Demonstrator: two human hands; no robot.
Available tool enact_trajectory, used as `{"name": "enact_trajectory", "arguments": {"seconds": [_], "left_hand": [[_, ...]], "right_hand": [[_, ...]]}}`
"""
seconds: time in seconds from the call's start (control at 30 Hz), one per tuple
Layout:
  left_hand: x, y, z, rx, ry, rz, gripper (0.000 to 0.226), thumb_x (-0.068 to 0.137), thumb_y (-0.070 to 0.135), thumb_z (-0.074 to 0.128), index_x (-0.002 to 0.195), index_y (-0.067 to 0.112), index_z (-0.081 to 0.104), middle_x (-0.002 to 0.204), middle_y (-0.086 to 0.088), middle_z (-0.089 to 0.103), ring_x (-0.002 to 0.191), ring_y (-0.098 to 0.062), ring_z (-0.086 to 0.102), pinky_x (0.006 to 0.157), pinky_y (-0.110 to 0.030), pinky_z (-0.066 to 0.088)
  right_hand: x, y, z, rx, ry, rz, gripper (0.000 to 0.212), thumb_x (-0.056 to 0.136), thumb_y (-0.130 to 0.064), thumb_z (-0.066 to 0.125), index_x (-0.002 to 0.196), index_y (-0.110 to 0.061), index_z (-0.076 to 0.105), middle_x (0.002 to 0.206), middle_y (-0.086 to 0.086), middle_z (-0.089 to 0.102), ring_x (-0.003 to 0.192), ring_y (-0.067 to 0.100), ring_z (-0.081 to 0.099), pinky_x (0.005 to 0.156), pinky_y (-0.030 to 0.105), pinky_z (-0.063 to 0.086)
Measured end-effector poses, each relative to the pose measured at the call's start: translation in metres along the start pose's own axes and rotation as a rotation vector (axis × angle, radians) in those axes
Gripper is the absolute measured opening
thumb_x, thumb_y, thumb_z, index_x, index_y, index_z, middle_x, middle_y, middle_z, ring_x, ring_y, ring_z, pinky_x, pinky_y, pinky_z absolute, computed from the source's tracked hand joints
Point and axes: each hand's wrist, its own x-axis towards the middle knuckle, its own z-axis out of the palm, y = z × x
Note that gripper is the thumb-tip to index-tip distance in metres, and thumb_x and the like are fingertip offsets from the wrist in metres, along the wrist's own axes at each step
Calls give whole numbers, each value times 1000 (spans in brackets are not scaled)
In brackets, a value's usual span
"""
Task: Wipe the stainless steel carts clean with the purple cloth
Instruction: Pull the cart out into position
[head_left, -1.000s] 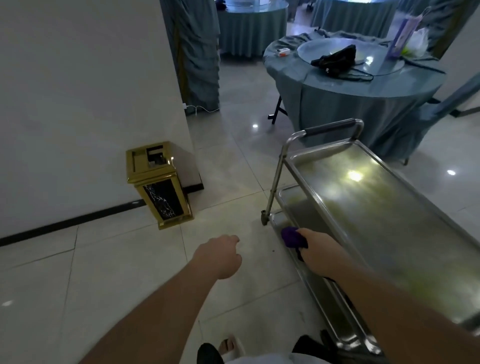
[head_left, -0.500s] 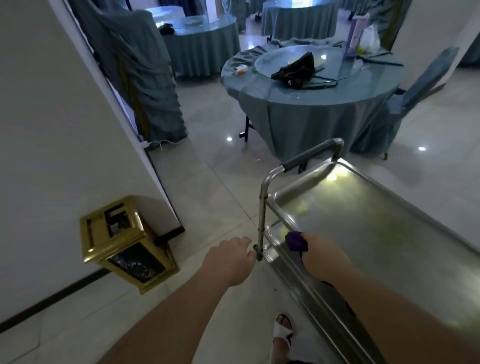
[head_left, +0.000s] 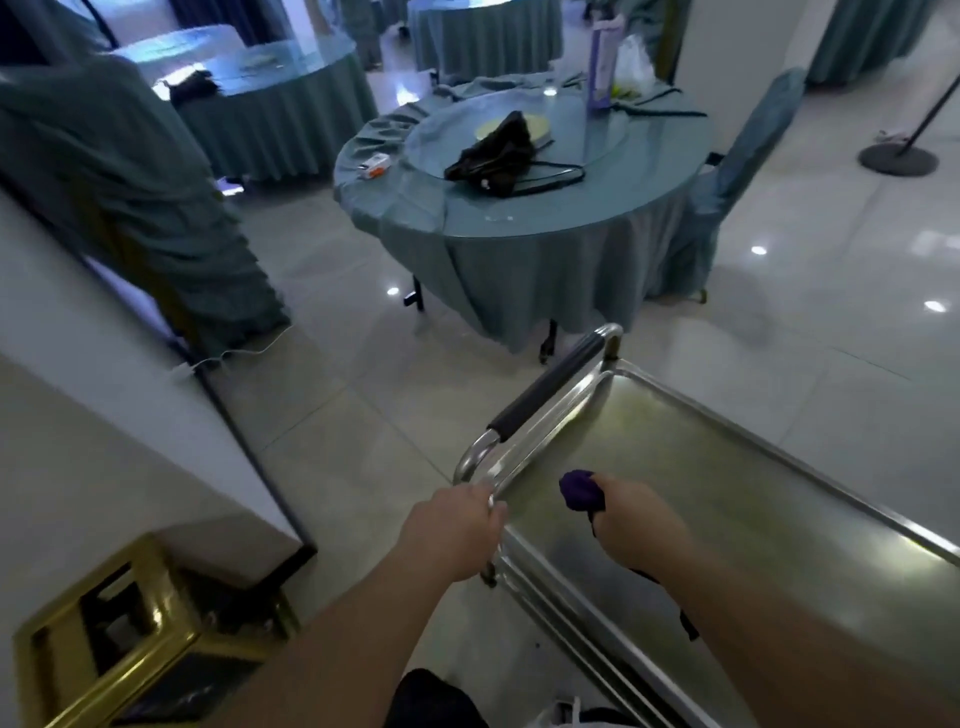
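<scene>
A stainless steel cart (head_left: 737, 467) fills the lower right, its top tray shiny and bare. Its push handle (head_left: 545, 389) has a black grip. My left hand (head_left: 452, 530) is closed around the near corner post of the handle frame. My right hand (head_left: 639, 525) hovers over the near end of the top tray, closed on the bunched purple cloth (head_left: 582, 491), which sticks out past my fingers. A dark tail of cloth hangs below my wrist.
A gold waste bin (head_left: 130, 634) stands at lower left beside a white wall corner (head_left: 156, 441). A round table with teal cloth (head_left: 519, 208) holding a black bag (head_left: 498, 150) is ahead of the cart. A covered chair (head_left: 748, 171) stands to its right.
My left hand reached over and took hold of the cart's corner post. My right hand rose from the lower shelf edge to above the top tray. The view lifted and swung.
</scene>
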Motion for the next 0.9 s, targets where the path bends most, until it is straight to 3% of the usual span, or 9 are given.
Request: {"name": "enact_trajectory", "arguments": {"seconds": [0.13,0.27,0.37,0.57,0.67,0.77,0.83,0.9], "left_hand": [[66,5,-20,16,-32,141,39,111,44,32,126,23,60,127,-1,63,116,-28,61,98,-41,49],[138,-3,-35,-28,-10,250,37,109,49,33,110,27,63,104,3,66,98,-22,63,92,-45,55],[190,-17,-46,-48,27,376,40,110,48,34,126,27,64,112,6,66,102,-16,59,96,-42,52],[270,-23,-55,-78,-23,574,40,111,44,35,135,24,59,124,4,61,111,-15,59,101,-42,52],[295,-5,-50,-87,15,704,43,110,43,36,142,22,55,134,4,57,121,-14,54,108,-41,48],[313,23,-38,-104,44,818,43,110,43,38,146,23,50,148,3,49,133,-15,46,115,-40,39],[323,43,-27,-79,53,832,51,110,43,37,155,22,42,163,-1,36,152,-20,32,123,-44,30],[332,57,-14,-17,36,823,62,111,45,33,166,19,25,176,-3,15,163,-20,8,131,-45,15]], "right_hand": [[24,6,-1,86,26,123,26,100,-16,51,123,-20,60,95,-5,61,89,16,61,81,30,49],[52,2,4,191,69,262,30,98,-15,51,126,-21,58,110,3,68,97,22,63,77,29,43],[75,-11,11,263,91,365,33,96,-16,51,127,-21,59,116,7,70,104,27,64,77,27,39],[119,-36,35,414,200,537,44,94,-13,53,138,-20,56,127,9,68,115,31,62,83,31,43],[130,-49,63,476,329,586,61,96,-13,56,155,-21,41,146,5,57,128,27,57,105,37,45],[136,-63,100,507,425,566,73,96,-7,55,162,-23,28,157,-1,46,139,20,47,114,36,39],[138,-73,129,492,441,515,79,95,-2,54,164,-24,23,166,-6,32,151,15,31,124,34,27],[139,-82,160,494,368,431,74,101,-12,53,165,-28,18,168,-16,13,158,10,10,128,35,14]]}}
